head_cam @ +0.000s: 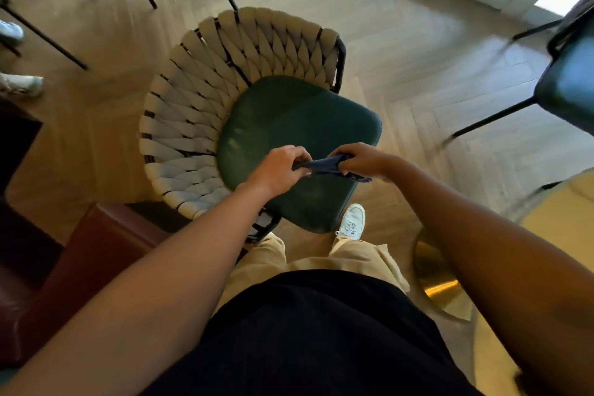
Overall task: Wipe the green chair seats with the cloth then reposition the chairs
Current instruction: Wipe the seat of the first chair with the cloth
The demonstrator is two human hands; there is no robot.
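A dark cloth (324, 167) is gripped at its ends by the left hand (278, 169) and right hand (364, 162), fingers curled round it, above the near part of the green seat (289, 119).

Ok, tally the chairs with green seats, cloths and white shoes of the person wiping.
Chairs with green seats: 2, the woven chair and the chair at right
Cloths: 1, the cloth
White shoes: 1, the shoe
Total: 4
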